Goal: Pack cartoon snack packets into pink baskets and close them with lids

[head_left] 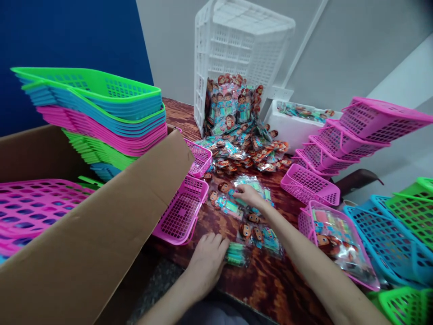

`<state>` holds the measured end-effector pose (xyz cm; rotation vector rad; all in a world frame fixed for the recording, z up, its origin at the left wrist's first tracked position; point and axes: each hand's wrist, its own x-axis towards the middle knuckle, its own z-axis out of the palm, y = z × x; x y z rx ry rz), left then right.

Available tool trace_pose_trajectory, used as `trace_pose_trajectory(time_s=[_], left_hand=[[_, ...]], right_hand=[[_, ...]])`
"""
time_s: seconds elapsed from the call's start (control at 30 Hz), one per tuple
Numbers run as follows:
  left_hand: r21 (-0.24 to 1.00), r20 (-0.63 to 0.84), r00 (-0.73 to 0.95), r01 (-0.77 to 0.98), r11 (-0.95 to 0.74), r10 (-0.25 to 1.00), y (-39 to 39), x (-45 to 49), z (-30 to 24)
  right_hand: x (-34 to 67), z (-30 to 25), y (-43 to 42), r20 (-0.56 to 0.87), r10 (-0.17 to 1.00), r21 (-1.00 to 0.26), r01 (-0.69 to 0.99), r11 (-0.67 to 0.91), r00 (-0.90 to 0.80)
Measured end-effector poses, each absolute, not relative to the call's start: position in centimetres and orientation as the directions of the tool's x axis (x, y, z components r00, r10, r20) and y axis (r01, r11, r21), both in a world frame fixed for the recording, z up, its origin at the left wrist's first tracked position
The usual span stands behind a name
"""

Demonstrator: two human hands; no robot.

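Observation:
My right hand reaches forward over a scatter of small packets printed with a cartoon figure and pinches one of them. Lower down, my left hand rests near the table's front edge, fingers curled on a packet of green pieces. Just left of both hands lies an empty pink plastic basket. A pink basket filled with wrapped items sits to the right of my right forearm.
A tipped white crate spills a heap of packets at the back. Stacked coloured baskets stand left, behind an open cardboard box. Pink baskets, blue baskets and green baskets crowd the right. A white tub holds more packets.

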<state>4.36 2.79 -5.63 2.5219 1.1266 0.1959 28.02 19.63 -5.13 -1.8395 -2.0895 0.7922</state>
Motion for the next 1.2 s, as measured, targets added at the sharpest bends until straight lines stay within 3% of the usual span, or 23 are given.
trace_pose_trajectory(time_s=[0.13, 0.23, 0.3, 0.4, 0.47, 0.7, 0.83, 1.0, 1.1, 1.2], left_hand=[[0.396, -0.030, 0.674, 0.686, -0.610, 0.738, 2.9, 4.4, -5.7], [0.411, -0.026, 0.672, 0.682, -0.605, 0.740, 2.9, 4.4, -5.5], [0.413, -0.022, 0.671, 0.681, -0.605, 0.741, 2.8, 4.4, -5.4], [0.406, -0.020, 0.669, 0.685, -0.605, 0.743, 2.8, 4.4, -5.3], [0.393, -0.017, 0.667, 0.689, -0.609, 0.745, 2.8, 4.5, -5.4], [0.345, 0.019, 0.687, 0.677, -0.650, 0.726, 2.8, 4.4, -5.3], [0.312, 0.045, 0.716, 0.652, -0.691, 0.696, 2.6, 4.2, -5.3], [0.311, 0.128, 0.735, 0.608, -0.730, 0.666, 2.2, 3.9, -5.7], [0.287, 0.178, 0.754, 0.575, -0.766, 0.633, 1.7, 3.6, -5.8], [0.294, 0.253, 0.739, 0.556, -0.778, 0.624, 0.9, 3.3, -5.9]], right_hand=[[29.3, -3.8, 19.5, -0.128, 0.990, -0.431, 0.902, -0.007, -0.054], [29.0, -2.8, 18.4, 0.014, 0.998, -0.328, 0.943, -0.050, 0.057], [27.8, -2.5, 17.5, 0.080, 0.996, -0.234, 0.972, -0.012, 0.032], [25.2, -3.2, 16.6, -0.051, 0.992, -0.168, 0.980, 0.106, -0.116], [23.9, -4.0, 16.4, -0.161, 0.976, -0.195, 0.974, 0.115, -0.147], [23.1, -4.1, 14.9, -0.318, 0.935, -0.341, 0.939, 0.045, -0.160], [22.9, -2.8, 10.4, -0.249, 0.942, -0.409, 0.906, 0.109, -0.226], [22.6, -2.4, 5.8, -0.305, 0.884, -0.395, 0.891, 0.222, -0.355], [22.9, -2.1, 5.2, -0.229, 0.896, -0.446, 0.859, 0.252, -0.381], [23.0, -1.7, 5.3, -0.126, 0.906, -0.420, 0.850, 0.319, -0.403]])
